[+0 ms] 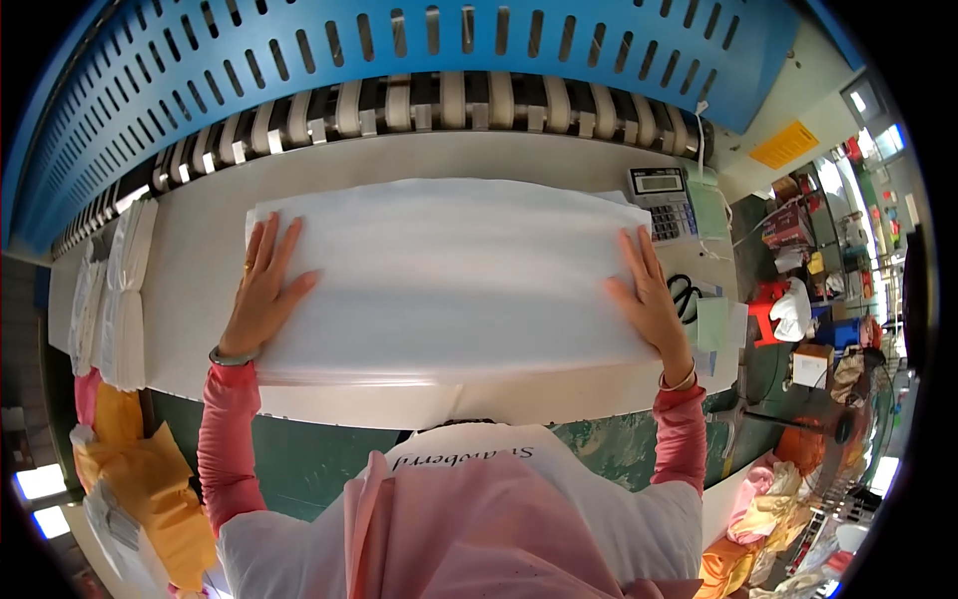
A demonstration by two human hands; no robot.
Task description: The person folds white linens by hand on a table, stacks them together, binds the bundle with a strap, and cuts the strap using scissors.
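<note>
A wide stack of thin, whitish translucent sheets [449, 285], probably plastic, lies flat on the pale table in front of me. My left hand [261, 290] rests on the stack's left end, fingers stretched out and thumb spread inward. On the right end lies my right hand [650, 299], also with its fingers extended and its thumb apart. Neither hand grips anything. The layers show along the near edge, and a corner of a lower sheet sticks out at the back right. Just beyond my right hand are a calculator [662, 203] and black-handled scissors [684, 297].
A blue slotted machine cover [419, 40] and a row of white belts or rollers [404, 103] run along the table's far side. Folded white bundles [128, 290] lie at the left. Yellow material [145, 479] hangs below them. A red stool [766, 309] stands to the right.
</note>
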